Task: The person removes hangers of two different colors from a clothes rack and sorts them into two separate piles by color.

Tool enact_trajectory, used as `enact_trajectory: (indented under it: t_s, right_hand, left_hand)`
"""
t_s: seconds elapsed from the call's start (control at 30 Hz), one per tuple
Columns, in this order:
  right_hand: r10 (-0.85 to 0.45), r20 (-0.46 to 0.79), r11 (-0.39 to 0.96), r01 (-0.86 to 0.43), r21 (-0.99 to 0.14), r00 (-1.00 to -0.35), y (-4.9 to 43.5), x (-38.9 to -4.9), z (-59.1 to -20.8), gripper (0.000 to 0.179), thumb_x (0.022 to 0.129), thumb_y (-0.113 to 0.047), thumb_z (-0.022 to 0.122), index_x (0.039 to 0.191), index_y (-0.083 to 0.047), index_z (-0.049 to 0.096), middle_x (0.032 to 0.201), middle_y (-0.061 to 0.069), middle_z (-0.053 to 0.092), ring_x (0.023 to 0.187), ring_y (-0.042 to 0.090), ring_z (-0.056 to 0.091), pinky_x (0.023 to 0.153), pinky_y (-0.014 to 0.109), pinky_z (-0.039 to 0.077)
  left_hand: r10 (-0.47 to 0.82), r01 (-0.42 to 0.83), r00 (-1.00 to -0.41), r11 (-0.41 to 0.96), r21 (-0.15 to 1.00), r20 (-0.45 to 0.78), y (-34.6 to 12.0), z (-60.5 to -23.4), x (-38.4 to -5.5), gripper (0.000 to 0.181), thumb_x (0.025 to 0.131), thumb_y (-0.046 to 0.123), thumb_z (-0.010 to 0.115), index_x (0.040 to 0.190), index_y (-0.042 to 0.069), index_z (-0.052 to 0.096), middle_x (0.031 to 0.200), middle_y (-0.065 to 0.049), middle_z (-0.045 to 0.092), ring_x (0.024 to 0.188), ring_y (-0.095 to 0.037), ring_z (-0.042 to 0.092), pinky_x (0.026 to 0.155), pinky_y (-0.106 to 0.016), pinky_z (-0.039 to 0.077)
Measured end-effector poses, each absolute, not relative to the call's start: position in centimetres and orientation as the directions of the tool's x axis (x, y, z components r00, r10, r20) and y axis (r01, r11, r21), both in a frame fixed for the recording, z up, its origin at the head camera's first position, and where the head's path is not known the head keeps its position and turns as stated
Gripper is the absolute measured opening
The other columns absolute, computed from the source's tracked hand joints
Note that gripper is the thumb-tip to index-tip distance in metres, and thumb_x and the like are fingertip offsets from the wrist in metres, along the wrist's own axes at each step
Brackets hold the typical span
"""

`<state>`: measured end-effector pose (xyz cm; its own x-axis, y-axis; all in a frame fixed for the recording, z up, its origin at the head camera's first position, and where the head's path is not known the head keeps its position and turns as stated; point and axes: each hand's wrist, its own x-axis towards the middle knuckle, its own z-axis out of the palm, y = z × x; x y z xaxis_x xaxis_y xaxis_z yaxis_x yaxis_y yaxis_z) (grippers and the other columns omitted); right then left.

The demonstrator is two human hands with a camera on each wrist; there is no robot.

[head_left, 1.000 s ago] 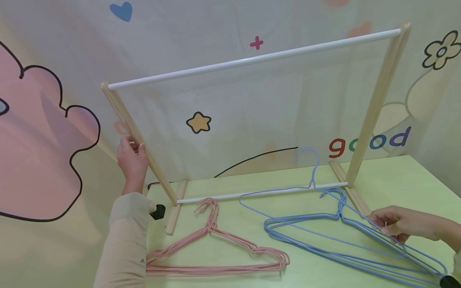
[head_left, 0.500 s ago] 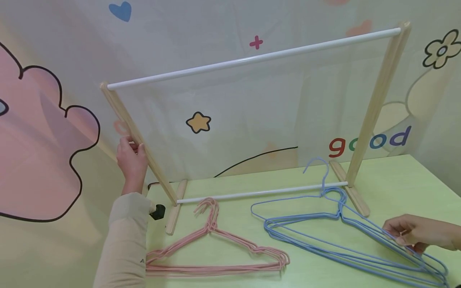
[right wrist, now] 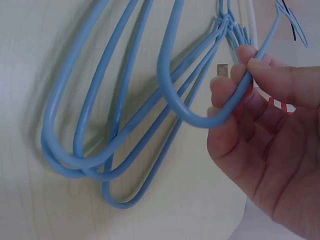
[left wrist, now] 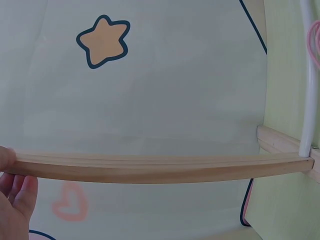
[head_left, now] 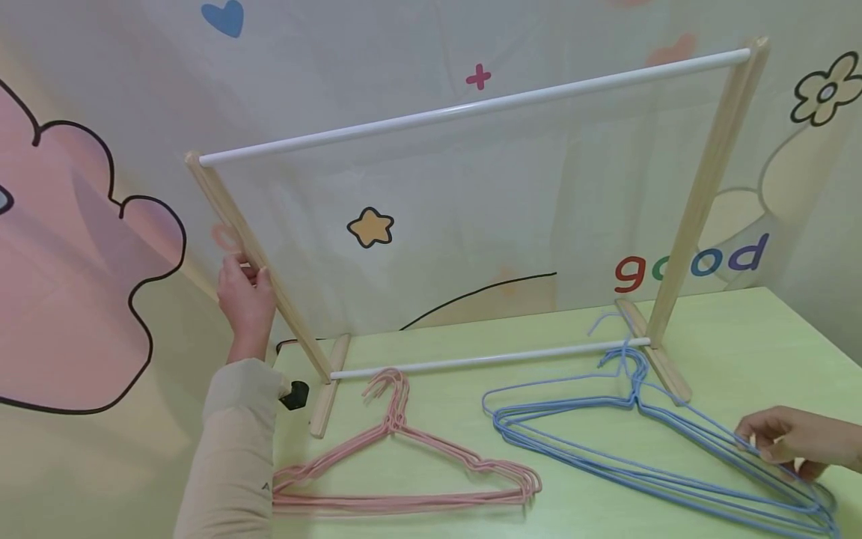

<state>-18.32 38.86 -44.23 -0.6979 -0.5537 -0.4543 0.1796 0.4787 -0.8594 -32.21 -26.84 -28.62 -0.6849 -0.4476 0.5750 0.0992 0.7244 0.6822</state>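
Observation:
My left hand grips the left wooden post of a small clothes rack; fingers and thumb close on that post in the left wrist view. My right hand, at the lower right, pinches one blue clothes hanger between thumb and fingers near its shoulder end. That hanger is tilted over a stack of blue hangers lying on the table, its hook overlapping the rack's lower rail in the head view. Several pink hangers lie stacked to the left.
The rack's white top rail runs between two posts, with nothing hung on it. Its right post and lower rail stand at the back of the light green table. A printed cloth hangs behind.
My right hand has moved right and slightly down, and the held hanger has come with it, closer over the blue stack. The left hand stays on the post.

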Motion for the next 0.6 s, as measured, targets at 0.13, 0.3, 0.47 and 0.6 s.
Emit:
enact_trajectory:
  t_s: [0.13,0.3,0.47,0.6]
  right_hand:
    - [-0.573,-0.444,0.459,0.179,-0.87,-0.689,39.3,-18.3,-44.8,0.026,0.077,0.005,0.041,0.101,0.01,0.045,0.065,-0.008,0.048,0.05,0.003,0.045,0.042,0.013,0.031]
    - [-0.569,-0.452,0.477,0.172,-0.862,-0.687,39.6,-18.1,-45.3,0.023,0.077,0.002,0.043,0.099,0.008,0.049,0.06,-0.008,0.049,0.048,0.002,0.044,0.041,0.013,0.031]
    - [-0.471,-0.507,0.571,0.189,-0.799,-0.721,39.6,-17.9,-45.5,0.019,0.076,-0.002,0.047,0.092,0.002,0.056,0.056,-0.006,0.048,0.045,0.003,0.042,0.039,0.014,0.032]
    - [-0.385,-0.554,0.642,0.217,-0.735,-0.738,39.7,-17.6,-45.7,0.021,0.071,-0.003,0.049,0.088,-0.008,0.06,0.054,-0.006,0.047,0.043,0.002,0.041,0.039,0.013,0.033]
  left_hand:
    - [-0.452,0.086,-0.695,0.721,0.688,0.56,-26.8,-28.6,-32.2,0.026,0.088,0.013,0.049,0.111,0.001,0.045,0.103,-0.019,0.052,0.094,-0.031,0.053,0.086,-0.041,0.04]
    - [-0.45,0.079,-0.703,0.72,0.69,0.55,-26.7,-28.5,-32.3,0.026,0.088,0.014,0.049,0.11,0.001,0.045,0.103,-0.019,0.052,0.095,-0.03,0.053,0.086,-0.041,0.041]
    - [-0.453,0.067,-0.71,0.719,0.692,0.539,-26.6,-28.5,-32.3,0.026,0.088,0.015,0.049,0.111,0.002,0.044,0.103,-0.019,0.051,0.096,-0.03,0.052,0.087,-0.042,0.039]
    - [-0.453,0.075,-0.703,0.72,0.69,0.549,-26.6,-28.5,-32.3,0.025,0.088,0.014,0.049,0.11,0.001,0.045,0.103,-0.019,0.052,0.096,-0.031,0.053,0.088,-0.042,0.038]
